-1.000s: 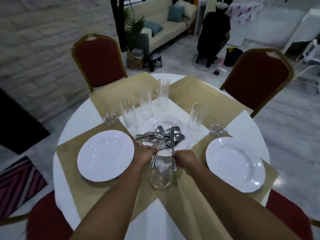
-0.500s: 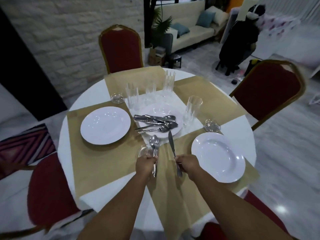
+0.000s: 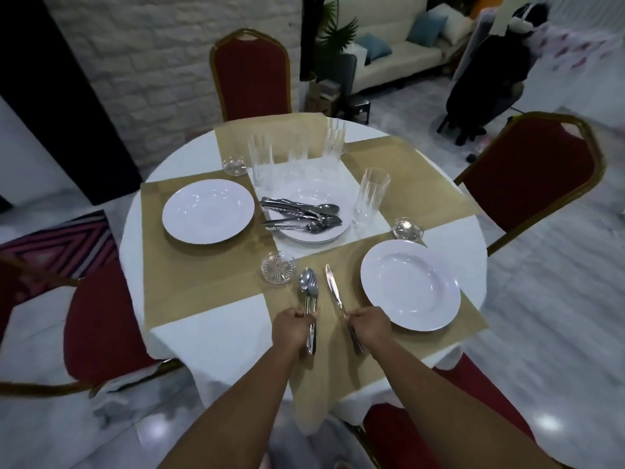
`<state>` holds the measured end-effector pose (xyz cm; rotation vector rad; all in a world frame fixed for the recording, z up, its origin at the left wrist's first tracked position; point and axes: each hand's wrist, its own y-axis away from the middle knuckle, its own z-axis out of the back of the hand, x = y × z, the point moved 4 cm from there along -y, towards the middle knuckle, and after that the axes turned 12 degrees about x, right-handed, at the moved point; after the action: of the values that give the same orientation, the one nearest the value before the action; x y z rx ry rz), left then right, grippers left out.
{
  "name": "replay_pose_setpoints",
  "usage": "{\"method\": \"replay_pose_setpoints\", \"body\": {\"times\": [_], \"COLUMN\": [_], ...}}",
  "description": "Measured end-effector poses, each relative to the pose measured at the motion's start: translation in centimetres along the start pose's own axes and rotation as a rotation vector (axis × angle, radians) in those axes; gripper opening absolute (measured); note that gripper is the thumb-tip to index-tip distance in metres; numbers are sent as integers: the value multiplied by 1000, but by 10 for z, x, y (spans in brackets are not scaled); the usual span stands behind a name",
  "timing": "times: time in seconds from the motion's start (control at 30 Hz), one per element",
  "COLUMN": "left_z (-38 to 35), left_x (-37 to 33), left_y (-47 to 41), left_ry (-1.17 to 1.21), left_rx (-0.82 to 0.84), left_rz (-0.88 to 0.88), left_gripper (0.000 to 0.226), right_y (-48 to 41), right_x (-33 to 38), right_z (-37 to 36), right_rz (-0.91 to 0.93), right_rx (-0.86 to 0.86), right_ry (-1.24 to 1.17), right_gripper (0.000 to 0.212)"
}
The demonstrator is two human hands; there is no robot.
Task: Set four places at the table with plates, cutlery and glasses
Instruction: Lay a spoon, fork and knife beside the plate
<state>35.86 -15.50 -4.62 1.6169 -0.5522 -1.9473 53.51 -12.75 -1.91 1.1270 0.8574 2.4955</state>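
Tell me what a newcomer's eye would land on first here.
The hands at the near edge: the left hand grips a spoon with another piece, the right hand grips a knife, tips pointing away. Beyond them, loose cutlery lies heaped on the stacked plates in the middle, between a left plate and a right plate.

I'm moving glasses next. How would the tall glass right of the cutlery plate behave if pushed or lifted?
The tall glass stands narrow and high, so a push near its rim would probably tip it. It looks like clear, thin glass, so likely fragile. Its ribbed wall may aid grip.
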Motion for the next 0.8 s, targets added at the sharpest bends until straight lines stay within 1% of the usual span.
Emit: {"method": "replay_pose_setpoints", "body": {"times": [0.07, 0.23, 0.33, 0.47, 0.6, 0.7, 0.8], "left_z": [-11, -32, -40, -45, -44, -46, -47], "left_x": [5, 10, 16, 21, 20, 20, 20], "left_y": [6, 19, 25, 30, 28, 27, 27], "left_ry": [25, 32, 40, 82, 28, -1, -28], "left_rx": [-20, -110, -158, -195, -220, -229, -225], "left_rz": [25, 24, 27, 15, 19, 24, 18], "left_gripper": [26, 15, 15, 18, 17, 20, 16], "right_y": [-3, -7, -6, -10, -12, -6, 5], "right_x": [-6, -19, -21, -25, -22, -27, -39], "right_z": [3, 4, 2, 6, 7, 3, -2], "right_rz": [18, 108, 179, 228, 267, 314, 368], "right_rx": [4, -29, -64, -86, -62, -38, -39], "right_ry": [49, 132, 243, 350, 403, 485, 549], "right_gripper": [23, 21, 20, 19, 19, 21, 23]}}
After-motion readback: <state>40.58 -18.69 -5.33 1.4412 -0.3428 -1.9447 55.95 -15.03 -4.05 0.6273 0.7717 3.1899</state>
